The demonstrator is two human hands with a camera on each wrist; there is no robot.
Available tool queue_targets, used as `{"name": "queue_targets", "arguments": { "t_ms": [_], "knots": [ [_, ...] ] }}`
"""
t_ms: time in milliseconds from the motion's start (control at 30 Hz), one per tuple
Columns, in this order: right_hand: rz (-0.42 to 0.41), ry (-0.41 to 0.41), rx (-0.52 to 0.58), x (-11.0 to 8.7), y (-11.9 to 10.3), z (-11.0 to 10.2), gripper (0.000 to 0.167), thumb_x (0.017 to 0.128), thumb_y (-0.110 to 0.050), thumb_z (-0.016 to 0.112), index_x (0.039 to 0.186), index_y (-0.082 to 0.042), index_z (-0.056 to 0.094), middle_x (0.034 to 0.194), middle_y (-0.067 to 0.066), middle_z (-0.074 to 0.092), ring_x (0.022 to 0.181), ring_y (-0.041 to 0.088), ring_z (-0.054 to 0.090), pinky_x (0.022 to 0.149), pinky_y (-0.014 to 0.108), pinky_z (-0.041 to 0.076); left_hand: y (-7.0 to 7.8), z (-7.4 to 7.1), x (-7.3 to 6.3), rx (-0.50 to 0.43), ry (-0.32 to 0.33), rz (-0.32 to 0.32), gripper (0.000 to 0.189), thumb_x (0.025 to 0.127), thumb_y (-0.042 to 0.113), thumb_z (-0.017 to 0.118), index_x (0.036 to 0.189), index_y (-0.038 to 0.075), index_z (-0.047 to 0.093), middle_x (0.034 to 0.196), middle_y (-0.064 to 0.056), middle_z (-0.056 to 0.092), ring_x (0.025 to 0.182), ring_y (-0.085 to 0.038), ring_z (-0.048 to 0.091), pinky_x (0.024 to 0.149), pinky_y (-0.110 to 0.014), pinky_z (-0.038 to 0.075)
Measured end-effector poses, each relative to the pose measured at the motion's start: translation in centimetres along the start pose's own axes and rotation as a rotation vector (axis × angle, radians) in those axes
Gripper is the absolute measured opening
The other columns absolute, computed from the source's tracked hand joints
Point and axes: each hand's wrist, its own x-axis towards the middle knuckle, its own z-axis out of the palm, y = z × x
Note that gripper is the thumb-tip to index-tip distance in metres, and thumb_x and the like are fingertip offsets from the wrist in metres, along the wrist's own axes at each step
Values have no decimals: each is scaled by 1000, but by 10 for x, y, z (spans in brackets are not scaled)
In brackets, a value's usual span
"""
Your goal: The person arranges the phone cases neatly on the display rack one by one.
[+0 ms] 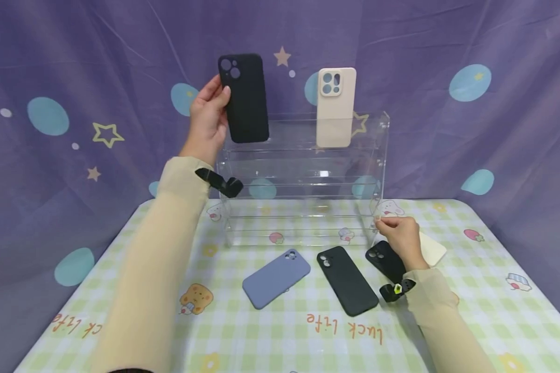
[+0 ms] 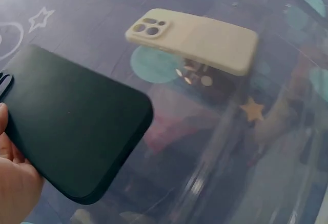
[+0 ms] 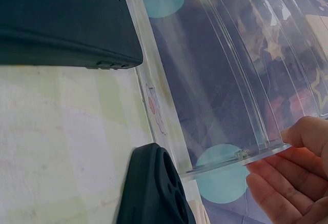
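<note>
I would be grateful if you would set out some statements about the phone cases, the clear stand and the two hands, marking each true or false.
1. The left hand holds a black case. True.
2. The cream case lies flat on the tablecloth. False: it stands near the top of the clear stand.
3. The right hand pinches the side edge of the clear stand. True.
4. The blue-grey case is on the clear stand. False: it lies on the tablecloth in front of it.
5. The held black case touches the cream case. False: there is a gap between them.
</note>
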Motion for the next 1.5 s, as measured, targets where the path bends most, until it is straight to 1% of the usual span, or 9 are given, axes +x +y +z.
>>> {"name": "queue_targets", "arguments": {
  "t_ms": [133, 300, 400, 533, 733, 867, 1067, 1300, 1500],
  "knots": [
    [-8, 7, -7, 0, 2, 2, 18, 83, -14, 69, 93, 0, 75, 80, 15, 72, 71, 10, 62, 60, 13, 44, -2, 9, 14, -91, 48, 76, 33, 85, -18, 54, 115, -7, 59, 86, -9, 64, 71, -16, 62, 62, -21, 53],
    [-57, 12, -16, 2, 4, 5, 18, 83, -14, 69, 90, 1, 75, 79, 14, 72, 75, 16, 63, 63, 20, 47, -3, 15, 26, -146, 92, 145, 34, 84, -17, 56, 116, -5, 60, 86, -8, 63, 72, -16, 62, 65, -21, 53],
    [-66, 14, -10, 4, 5, 4, 17, 83, -14, 69, 90, 1, 75, 80, 14, 72, 76, 18, 63, 64, 22, 48, -7, 17, 31, -170, 90, 161, 33, 84, -17, 56, 115, -5, 60, 86, -8, 63, 73, -16, 62, 66, -22, 53],
    [-41, 4, -2, 4, 6, 2, 18, 83, -14, 69, 91, 1, 75, 81, 14, 72, 78, 18, 64, 66, 22, 49, -15, 18, 36, -184, 82, 172, 33, 84, -19, 55, 114, -6, 60, 86, -9, 63, 74, -16, 62, 67, -22, 53],
    [-19, -4, 13, 2, 3, 1, 18, 83, -14, 69, 92, 1, 75, 81, 15, 72, 80, 19, 64, 68, 23, 49, -21, 14, 40, -197, 113, 204, 30, 84, -20, 53, 110, -7, 59, 85, -9, 62, 74, -16, 61, 66, -22, 52],
    [-21, -1, 11, 2, 3, 0, 18, 84, -13, 69, 92, 1, 75, 83, 15, 72, 83, 22, 64, 72, 26, 49, -25, 11, 41, -174, 105, 186, 30, 84, -20, 53, 111, -7, 59, 84, -9, 62, 73, -16, 60, 65, -21, 52],
    [-30, 9, 11, 3, 4, -1, 18, 83, -14, 69, 92, 1, 75, 84, 15, 72, 84, 21, 63, 68, 21, 48, -31, 10, 40, -108, 95, 112, 34, 85, -18, 54, 117, -6, 58, 88, -7, 61, 74, -14, 60, 66, -19, 52],
    [-25, 16, 9, 2, 6, 0, 19, 83, -14, 69, 94, 0, 74, 86, 16, 72, 87, 25, 64, 71, 27, 49, -37, 11, 37, -22, 23, 65, 24, 87, -13, 55, 107, -2, 60, 88, -5, 59, 71, -14, 60, 63, -19, 52],
    [-33, 16, 4, 2, 5, 0, 19, 84, -13, 68, 94, 1, 74, 88, 17, 71, 91, 27, 64, 73, 31, 50, -37, 14, 36, 74, 48, 20, 25, 88, -10, 57, 110, -1, 61, 90, -6, 59, 75, -15, 59, 65, -22, 52]
  ]
}}
